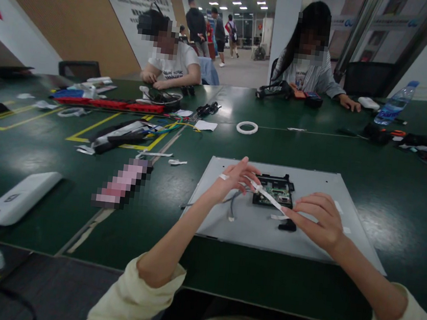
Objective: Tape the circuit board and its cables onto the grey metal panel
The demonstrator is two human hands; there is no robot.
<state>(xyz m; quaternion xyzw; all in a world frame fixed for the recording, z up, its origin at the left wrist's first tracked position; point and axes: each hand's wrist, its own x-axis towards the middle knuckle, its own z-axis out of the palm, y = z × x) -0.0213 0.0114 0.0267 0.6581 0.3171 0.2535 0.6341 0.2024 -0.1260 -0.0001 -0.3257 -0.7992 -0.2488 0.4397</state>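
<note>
A grey metal panel point(305, 237) lies flat on the green table in front of me. A small circuit board point(277, 190) sits on it, with thin wires point(231, 203) trailing off to its left. A strip of white tape point(269, 197) stretches between my hands across the board. My left hand point(235, 175) pinches its upper end, fingers partly spread, just left of the board. My right hand point(317, 218) pinches the lower end, right of the board. A small black part point(287, 226) lies on the panel below the tape.
A white tape roll point(247, 128) lies beyond the panel. Cables, red trays point(108, 103) and tools clutter the far left. A white device point(16, 199) lies at near left. Two other people sit across the table; a water bottle point(395, 104) stands far right.
</note>
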